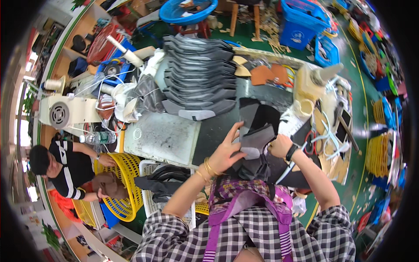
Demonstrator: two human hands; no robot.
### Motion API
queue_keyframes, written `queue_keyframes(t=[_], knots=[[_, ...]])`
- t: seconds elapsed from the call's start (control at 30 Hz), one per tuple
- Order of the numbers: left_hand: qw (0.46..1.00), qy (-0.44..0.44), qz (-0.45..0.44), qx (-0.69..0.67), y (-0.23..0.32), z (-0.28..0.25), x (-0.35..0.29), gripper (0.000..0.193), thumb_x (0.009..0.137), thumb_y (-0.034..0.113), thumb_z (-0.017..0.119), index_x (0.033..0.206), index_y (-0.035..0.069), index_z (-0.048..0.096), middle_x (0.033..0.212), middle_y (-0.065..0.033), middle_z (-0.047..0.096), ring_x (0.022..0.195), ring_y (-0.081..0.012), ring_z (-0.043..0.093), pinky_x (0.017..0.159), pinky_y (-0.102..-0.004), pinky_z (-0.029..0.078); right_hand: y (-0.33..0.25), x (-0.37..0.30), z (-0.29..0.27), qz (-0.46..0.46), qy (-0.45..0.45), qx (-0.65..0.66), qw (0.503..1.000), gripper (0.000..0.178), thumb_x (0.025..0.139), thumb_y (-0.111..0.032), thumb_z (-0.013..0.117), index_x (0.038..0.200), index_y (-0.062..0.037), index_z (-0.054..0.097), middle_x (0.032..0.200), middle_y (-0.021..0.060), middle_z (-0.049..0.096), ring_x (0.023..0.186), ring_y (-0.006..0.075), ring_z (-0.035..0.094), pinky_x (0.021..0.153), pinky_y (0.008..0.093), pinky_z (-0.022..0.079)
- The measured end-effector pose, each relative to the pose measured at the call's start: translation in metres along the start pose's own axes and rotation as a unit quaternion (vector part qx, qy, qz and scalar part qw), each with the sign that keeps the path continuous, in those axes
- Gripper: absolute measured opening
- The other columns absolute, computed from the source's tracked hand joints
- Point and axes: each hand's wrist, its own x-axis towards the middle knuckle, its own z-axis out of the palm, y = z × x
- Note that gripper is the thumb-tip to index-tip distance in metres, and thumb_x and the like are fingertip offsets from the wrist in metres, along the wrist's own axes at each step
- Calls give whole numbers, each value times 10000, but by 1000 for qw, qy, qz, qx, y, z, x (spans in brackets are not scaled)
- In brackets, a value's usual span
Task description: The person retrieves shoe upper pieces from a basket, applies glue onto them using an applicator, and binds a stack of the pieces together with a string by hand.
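Note:
A black and grey shoe upper piece [257, 139] with a light grey patch stands folded near the table's front edge. At its left side is my left hand [224, 153], fingers apart, thumb close to the grey patch. My right hand [280, 146] is closed at the piece's right edge, its fingertips partly hidden. Under and behind this piece lie more black pieces [266, 115]. Further back, a long row of overlapping black and grey upper pieces [198, 78] spreads over the worktable [163, 135].
Right on the table are red-handled scissors [310, 142], a glue container [310, 83] and white strips. A white basket [150, 203] of black pieces stands at my left. Beyond it, a co-worker [70, 168] reaches into a yellow basket [124, 187]. A bottle [98, 138] lies near a sewing machine [65, 113].

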Motion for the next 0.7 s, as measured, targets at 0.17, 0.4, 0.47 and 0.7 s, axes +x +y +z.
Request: queue_keyframes(t=[0.17, 0.4, 0.47, 0.7], knots=[[990, 133, -37, 42, 1, 9, -19, 198, 706, 49, 692, 868, -2, 592, 1402, -216, 261, 1223, -369, 409, 981, -382, 365, -32, -4, -36, 6, 145, 369, 918, 210, 758, -106, 522, 943, -22, 580, 577, 123, 571, 547, 219, 582, 521, 338, 446], [991, 79, -38, 99, -12, 0, -8, 175, 715, 73, 665, 817, 0, 543, 1172, -152, 534, 1024, -336, 531, 829, -370, 450, -17, 11, -62, -28, -10, 495, 868, 90, 750, -82, 525, 761, 5, 545, 599, 38, 550, 540, 106, 501, 531, 271, 416], [990, 63, -113, 59, -12, 5, -10, 163, 723, 58, 645, 850, 10, 554, 1218, -178, 503, 1055, -334, 532, 835, -344, 453, -30, 11, -65, -34, 89, 354, 930, 129, 731, -86, 548, 786, 29, 568, 611, 112, 587, 552, 182, 552, 563, 321, 449], [987, -31, 75, 140, 4, 6, -29, 190, 700, -20, 605, 877, 28, 554, 1448, -166, 225, 1027, -340, 573, 891, -376, 465, -42, 18, -78, 8, 103, 149, 983, 262, 808, -269, 572, 1000, -101, 634, 690, 175, 626, 684, 348, 622, 628, 425, 487]])
